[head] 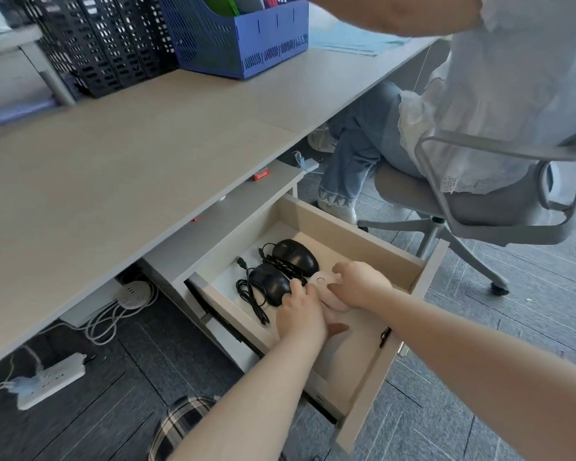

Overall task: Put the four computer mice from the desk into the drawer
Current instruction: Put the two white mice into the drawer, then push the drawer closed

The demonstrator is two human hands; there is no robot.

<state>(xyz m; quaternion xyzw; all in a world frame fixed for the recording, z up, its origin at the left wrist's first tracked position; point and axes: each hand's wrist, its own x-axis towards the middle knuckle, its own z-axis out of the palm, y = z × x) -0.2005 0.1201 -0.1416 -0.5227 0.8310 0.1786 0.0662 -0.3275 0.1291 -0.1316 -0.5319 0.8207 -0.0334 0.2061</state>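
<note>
Here, at far left on the floor, a white power strip lies beneath the counter; a second round socket hub with coiled white cable sits farther back. On the counter's far edge stand black mesh file holders and, to their right, a blue file box. A small red label is fixed on the ledge under the counter; its writing is too blurred to read.

The open drawer holds the mice. Two black wired mice lie just beyond the left fingers: the nearer black mouse touches the left fingertips, and the farther black mouse rests behind it, their black cords bundled alongside. No brand marking is legible on either.

The left hand lies palm down in the drawer, its fingers spread loosely over the edge of a pale pink mouse, which shows a small round ring mark on top. The right hand covers the same pale mouse from the right, its fingers curled on it. Whether a fourth mouse lies beneath the hands cannot be told.

At right, another person in a white top sits on a grey office chair.
</note>
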